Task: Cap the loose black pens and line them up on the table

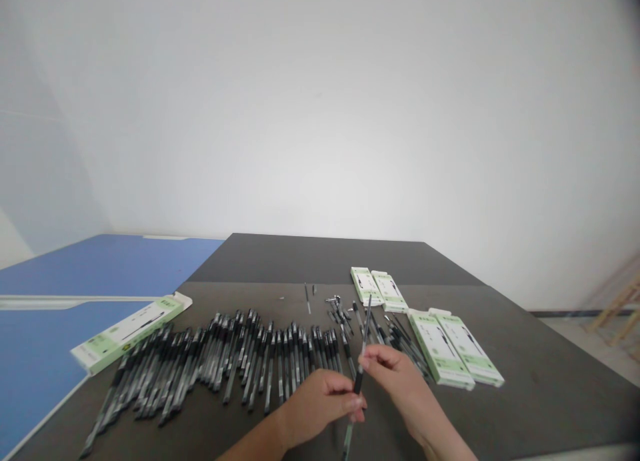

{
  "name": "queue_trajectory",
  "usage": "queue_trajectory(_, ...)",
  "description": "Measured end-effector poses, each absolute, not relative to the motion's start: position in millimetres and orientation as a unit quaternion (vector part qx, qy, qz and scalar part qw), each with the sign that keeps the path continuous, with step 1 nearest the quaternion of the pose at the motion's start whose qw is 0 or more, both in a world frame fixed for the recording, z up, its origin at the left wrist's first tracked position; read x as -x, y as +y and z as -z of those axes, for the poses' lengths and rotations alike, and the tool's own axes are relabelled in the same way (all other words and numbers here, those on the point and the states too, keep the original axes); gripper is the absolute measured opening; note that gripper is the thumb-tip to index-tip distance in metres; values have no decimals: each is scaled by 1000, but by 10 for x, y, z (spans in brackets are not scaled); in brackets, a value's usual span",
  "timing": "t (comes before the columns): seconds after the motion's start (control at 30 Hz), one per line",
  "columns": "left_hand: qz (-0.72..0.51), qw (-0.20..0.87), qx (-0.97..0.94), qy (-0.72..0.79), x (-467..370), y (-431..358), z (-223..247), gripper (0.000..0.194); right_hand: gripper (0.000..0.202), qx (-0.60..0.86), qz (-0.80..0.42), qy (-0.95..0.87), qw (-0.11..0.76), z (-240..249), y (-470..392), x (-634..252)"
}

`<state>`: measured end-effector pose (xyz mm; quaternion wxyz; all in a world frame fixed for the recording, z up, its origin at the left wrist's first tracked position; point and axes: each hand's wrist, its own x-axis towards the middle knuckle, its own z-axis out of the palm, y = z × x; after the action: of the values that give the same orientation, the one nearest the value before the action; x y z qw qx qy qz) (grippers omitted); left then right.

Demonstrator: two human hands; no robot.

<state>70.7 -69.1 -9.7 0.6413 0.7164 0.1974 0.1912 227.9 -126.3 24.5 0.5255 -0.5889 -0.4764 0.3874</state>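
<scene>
Head view: pen barrel (359, 381) clamped in left hand (327, 402); refill (367, 324) pinched in right hand (393, 377), just above the black grip, roughly in line. Long axis runs from near edge of table (545, 394) toward far edge, leaning right. Left fingers nearer the near edge. Count: one barrel, one refill held; five boxes (440, 351), one at left edge, four toward right; loose pens (215, 354) overlap, uncountable.

a dark table (545, 401) carries pens (215, 351) and green-white boxes (435, 344).
</scene>
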Motion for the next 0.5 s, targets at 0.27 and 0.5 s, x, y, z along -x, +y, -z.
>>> queue_trajectory(0.27, -200, 595, -751, 203, -702, -693, 121, 40, 16, 578, -380, -560, 456, -295, -1288, -2387)
queue_trajectory(0.5, -210, 581, -762, 194, -712, -679, 158, 40, 19, 574, -376, -567, 456, -218, -1293, -2348)
